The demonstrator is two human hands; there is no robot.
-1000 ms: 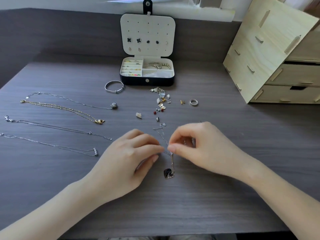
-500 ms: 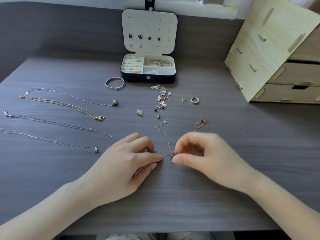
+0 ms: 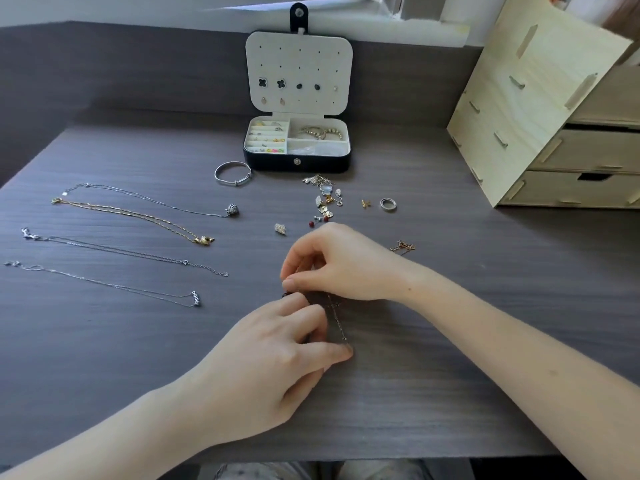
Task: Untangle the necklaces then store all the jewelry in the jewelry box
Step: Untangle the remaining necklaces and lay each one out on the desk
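My right hand [image 3: 341,263] pinches one end of a thin chain necklace [image 3: 336,318] near its dark pendant [image 3: 286,294], low over the table. My left hand [image 3: 277,355] is just below it, fingers curled on the same chain, which runs down between them. Several untangled necklaces lie in rows at the left: a silver one [image 3: 156,200], a gold one [image 3: 138,218], and two more silver ones [image 3: 117,251] [image 3: 104,282]. The open jewelry box [image 3: 297,162] stands at the back centre with earrings on its lid and bracelets inside.
A silver bangle [image 3: 232,173] lies left of the box. A heap of small charms and earrings [image 3: 325,199], a gold stud [image 3: 366,203], a ring [image 3: 388,204], a clip [image 3: 280,229] and a small gold chain [image 3: 401,245] are scattered mid-table. A wooden drawer unit [image 3: 540,116] stands at the right.
My right hand has moved up and left over the chain with the pendant end. My left hand has shifted right and down, and the chain now runs downward between them.
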